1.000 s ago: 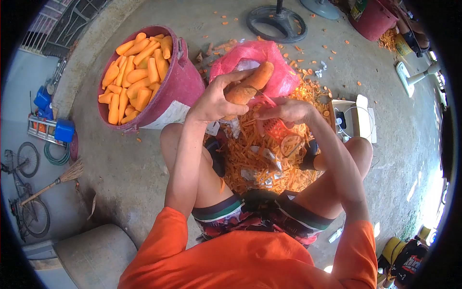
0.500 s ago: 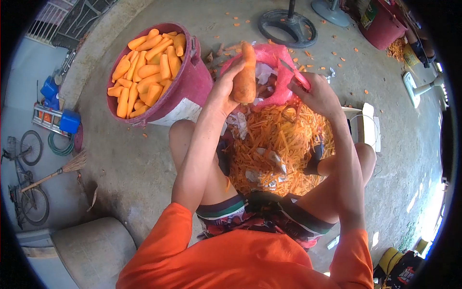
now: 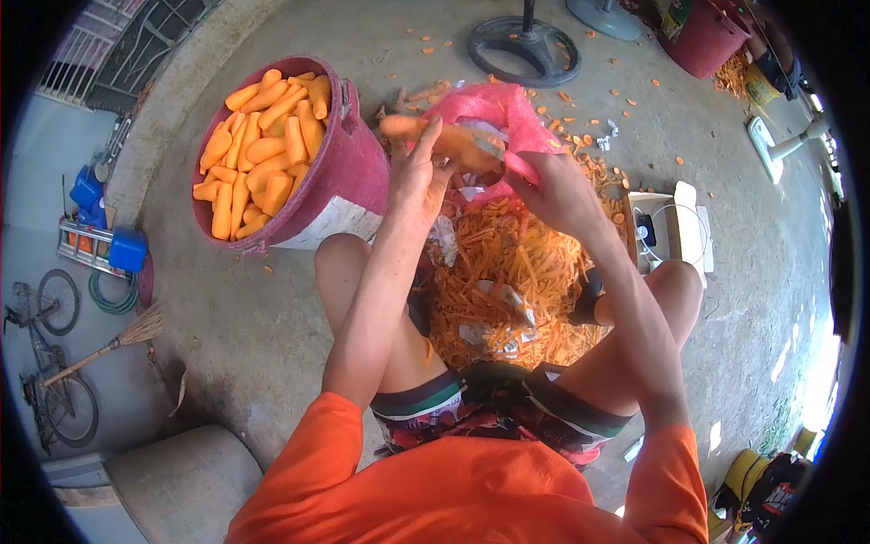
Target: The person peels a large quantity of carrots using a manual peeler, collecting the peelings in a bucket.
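Observation:
My left hand (image 3: pixel 419 184) is wrapped round a large carrot (image 3: pixel 458 145), which lies roughly sideways in front of me. In my right hand (image 3: pixel 564 198) is a pink-handled peeler (image 3: pixel 520 167), its blade end against the right end of the carrot. Behind the carrot, a pink mesh sack (image 3: pixel 494 104) stands open with paper and darker carrots in it. A heap of orange peelings (image 3: pixel 517 281) with paper scraps lies below, between my legs. To the left, a magenta tub (image 3: pixel 353 172) is piled with peeled carrots (image 3: pixel 263 150).
A round black stand base (image 3: pixel 524 53) is on the floor beyond the sack. An open white box (image 3: pixel 675 231) stands by my right knee. At far right are a pale stand (image 3: pixel 770 154) and another tub (image 3: pixel 707 41). A broom (image 3: pixel 136 326) and bicycle are left.
The carrot has turned from upright to nearly sideways in my left hand. My right hand has brought the peeler down and left onto it.

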A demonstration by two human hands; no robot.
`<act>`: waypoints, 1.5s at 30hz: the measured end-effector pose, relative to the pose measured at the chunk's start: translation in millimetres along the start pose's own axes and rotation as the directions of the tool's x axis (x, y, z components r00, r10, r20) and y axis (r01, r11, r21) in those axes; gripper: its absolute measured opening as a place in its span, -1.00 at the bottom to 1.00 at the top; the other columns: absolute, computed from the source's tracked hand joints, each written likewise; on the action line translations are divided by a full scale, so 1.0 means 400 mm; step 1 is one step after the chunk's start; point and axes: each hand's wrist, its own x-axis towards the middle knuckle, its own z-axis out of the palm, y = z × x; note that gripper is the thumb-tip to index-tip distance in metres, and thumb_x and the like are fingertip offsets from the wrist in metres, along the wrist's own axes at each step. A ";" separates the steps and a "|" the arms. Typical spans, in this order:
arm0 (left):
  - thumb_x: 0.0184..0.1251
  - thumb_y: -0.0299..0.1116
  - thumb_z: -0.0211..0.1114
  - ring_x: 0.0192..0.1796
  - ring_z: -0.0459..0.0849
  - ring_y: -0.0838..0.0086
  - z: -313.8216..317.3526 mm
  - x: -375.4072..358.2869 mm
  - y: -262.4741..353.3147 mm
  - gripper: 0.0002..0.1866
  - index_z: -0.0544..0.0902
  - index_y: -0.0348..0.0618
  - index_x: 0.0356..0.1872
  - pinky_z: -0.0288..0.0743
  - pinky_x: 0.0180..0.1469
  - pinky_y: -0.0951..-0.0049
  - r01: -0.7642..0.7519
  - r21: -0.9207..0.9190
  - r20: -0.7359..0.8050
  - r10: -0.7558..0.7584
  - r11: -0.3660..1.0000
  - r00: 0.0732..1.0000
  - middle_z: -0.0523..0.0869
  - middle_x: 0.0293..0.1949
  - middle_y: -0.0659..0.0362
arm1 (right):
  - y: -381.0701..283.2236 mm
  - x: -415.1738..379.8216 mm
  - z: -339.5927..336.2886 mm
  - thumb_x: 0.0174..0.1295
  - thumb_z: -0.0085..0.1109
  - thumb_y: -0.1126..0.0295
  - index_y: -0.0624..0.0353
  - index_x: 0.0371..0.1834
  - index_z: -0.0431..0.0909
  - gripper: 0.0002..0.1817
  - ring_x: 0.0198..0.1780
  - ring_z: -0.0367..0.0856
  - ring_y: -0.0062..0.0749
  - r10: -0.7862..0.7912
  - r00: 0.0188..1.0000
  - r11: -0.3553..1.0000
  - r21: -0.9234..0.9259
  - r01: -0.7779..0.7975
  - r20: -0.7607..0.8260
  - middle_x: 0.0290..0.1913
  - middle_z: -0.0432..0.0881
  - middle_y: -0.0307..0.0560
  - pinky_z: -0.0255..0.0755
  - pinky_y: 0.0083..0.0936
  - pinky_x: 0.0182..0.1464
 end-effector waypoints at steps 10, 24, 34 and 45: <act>0.33 -0.39 0.42 0.21 0.58 0.40 0.055 -0.001 -0.023 -0.68 0.47 -0.02 -0.02 0.57 0.26 0.24 -0.158 -0.245 -0.171 0.118 0.956 0.978 0.59 0.12 0.16 | -0.010 0.061 0.103 0.27 0.27 0.28 0.27 -0.22 0.64 -0.76 -0.23 0.69 0.29 0.085 0.990 0.996 0.033 -0.081 -0.112 -0.36 0.70 0.31 0.55 0.09 -0.15; 0.41 -0.55 0.32 0.31 0.62 0.33 0.054 0.002 -0.007 -0.76 0.47 -0.04 -0.05 0.49 0.44 0.16 -0.399 -0.243 -0.031 0.404 0.884 0.914 0.64 0.13 0.12 | -0.029 0.098 0.085 0.37 0.20 0.26 0.35 -0.32 0.62 -0.70 -0.24 0.66 0.32 0.063 0.987 0.991 0.127 -0.044 -0.150 -0.40 0.65 0.36 0.48 0.04 -0.22; 0.41 -0.57 0.34 0.25 0.68 0.30 0.006 0.018 -0.002 -0.74 0.46 0.03 -0.10 0.53 0.40 0.08 -0.452 -0.189 -0.021 0.457 0.872 0.889 0.68 0.08 0.10 | 0.327 0.136 0.204 0.36 0.21 0.16 0.36 -0.35 0.65 -0.61 -0.24 0.71 0.26 0.085 0.996 0.946 -0.313 -0.090 -0.028 -0.38 0.68 0.35 0.52 0.03 -0.18; 0.45 -0.42 0.33 0.40 0.54 0.12 -0.052 0.014 0.023 -0.47 0.42 0.07 0.39 0.52 0.40 -0.12 -0.162 -0.449 -0.122 0.119 0.879 0.985 0.61 0.24 0.12 | 0.052 0.091 0.079 0.41 0.19 0.15 0.32 -0.22 0.65 -0.63 -0.21 0.69 0.27 0.191 0.981 0.980 -0.048 -0.193 -0.044 -0.35 0.67 0.37 0.49 0.02 -0.18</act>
